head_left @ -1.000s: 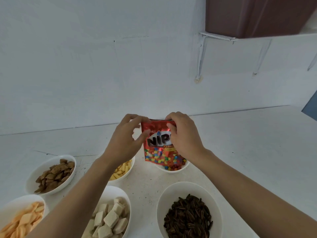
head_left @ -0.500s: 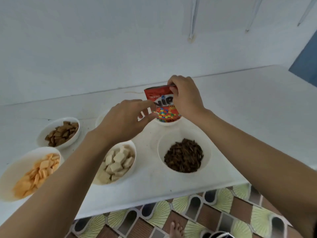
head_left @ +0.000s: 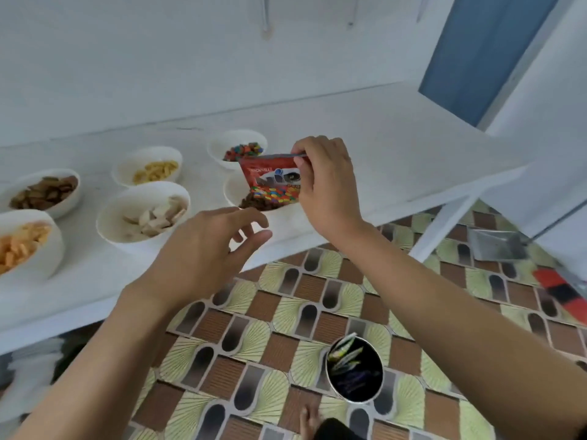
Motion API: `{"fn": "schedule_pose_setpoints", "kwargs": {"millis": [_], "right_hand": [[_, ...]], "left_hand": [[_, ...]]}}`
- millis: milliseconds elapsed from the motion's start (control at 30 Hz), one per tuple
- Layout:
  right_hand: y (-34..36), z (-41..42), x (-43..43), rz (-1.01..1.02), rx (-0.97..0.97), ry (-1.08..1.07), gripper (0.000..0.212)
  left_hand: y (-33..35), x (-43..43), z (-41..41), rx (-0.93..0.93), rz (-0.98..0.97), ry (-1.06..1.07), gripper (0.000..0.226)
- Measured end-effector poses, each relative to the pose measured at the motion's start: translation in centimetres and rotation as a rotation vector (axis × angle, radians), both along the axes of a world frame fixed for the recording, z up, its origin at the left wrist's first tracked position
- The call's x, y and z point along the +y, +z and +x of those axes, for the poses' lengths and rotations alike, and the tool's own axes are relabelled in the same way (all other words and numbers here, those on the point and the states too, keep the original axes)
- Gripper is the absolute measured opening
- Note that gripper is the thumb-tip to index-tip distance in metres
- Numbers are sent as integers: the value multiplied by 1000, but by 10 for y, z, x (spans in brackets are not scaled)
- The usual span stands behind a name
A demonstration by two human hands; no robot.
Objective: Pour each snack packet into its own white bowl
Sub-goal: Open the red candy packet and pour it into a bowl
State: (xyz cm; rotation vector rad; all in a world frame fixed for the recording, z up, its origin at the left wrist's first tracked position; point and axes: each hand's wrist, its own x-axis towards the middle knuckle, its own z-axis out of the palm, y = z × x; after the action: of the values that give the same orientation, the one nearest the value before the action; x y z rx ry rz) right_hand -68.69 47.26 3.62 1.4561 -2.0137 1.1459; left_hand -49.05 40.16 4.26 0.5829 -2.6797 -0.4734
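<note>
My right hand pinches the top edge of a red candy packet and holds it upright in front of the bowl of dark seeds. Behind it a white bowl holds coloured candies. My left hand hovers over the counter's front edge with fingers loosely spread, holding nothing. Other white bowls hold yellow sticks, white wafer cubes, brown pillows and orange crackers.
The white counter ends at a front edge near my hands. Below, on the patterned tile floor, stands a small round bin with wrappers in it. A dustpan and a red brush lie at right.
My left hand let go of the packet and drew back toward the counter edge. My right hand carried the packet off the candy bowl toward me. The view tilted down to the floor.
</note>
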Motion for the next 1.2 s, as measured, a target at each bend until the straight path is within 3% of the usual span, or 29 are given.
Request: {"fn": "schedule_pose_setpoints", "kwargs": {"millis": [300,500,733,900,1200], "right_hand": [[-48,-23,129,90,-11,59,11],[-114,-77,207,265,-135,146,11],[-198,-137,268,455,-265,166,11],[-287,-161,277,526,-321,200,11],[-509,-157,289,664,-343,261,15]], "left_hand": [[-37,115,-29,-235,167,-75,27],[-85,205,-84,-442,243,-58,39],[-161,265,-137,-551,368,2,32],[-257,273,-153,-559,382,39,27],[-479,287,-159,-603,496,103,28]]}}
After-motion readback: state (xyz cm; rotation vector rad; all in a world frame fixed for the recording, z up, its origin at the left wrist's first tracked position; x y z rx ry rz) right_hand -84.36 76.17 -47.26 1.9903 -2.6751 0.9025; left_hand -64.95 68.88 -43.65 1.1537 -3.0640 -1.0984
